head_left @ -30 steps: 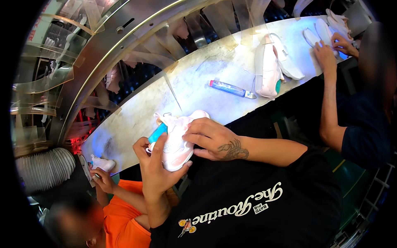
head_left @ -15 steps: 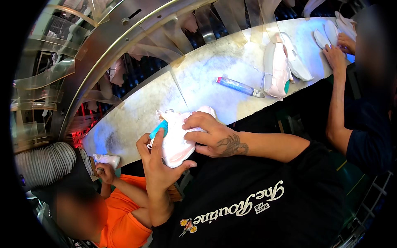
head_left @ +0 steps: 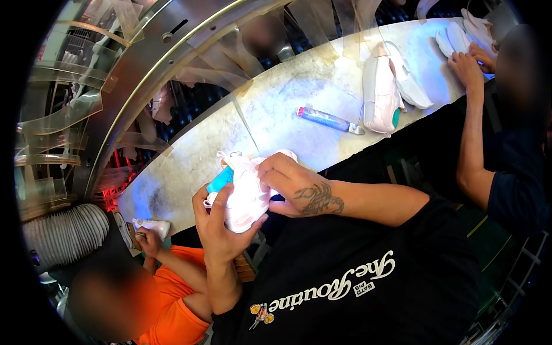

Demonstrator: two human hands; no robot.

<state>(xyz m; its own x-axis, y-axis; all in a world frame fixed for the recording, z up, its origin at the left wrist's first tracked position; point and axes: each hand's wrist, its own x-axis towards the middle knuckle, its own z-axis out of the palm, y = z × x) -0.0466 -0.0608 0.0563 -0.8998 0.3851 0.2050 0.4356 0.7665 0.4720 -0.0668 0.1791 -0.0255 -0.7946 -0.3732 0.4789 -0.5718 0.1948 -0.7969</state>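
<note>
A white sneaker upper with a bright blue last showing at its opening is held over the near edge of the worktable. My left hand is closed round its near end, thumb on one side and fingers on the other. From the right, my right hand grips the upper's side with bent fingers; the fingertips are partly hidden against it. Loose lace loops stick out at the upper's far side.
On the long white worktable lie a blue-handled tool, another pale shoe upper and a white sole. Clear plastic strips hang along the far edge. Co-workers sit at left, in an orange shirt, and at right.
My right fingers have bent and shifted slightly on the upper, and my left fingers have moved a little, baring more of the blue last. The upper stays in both hands.
</note>
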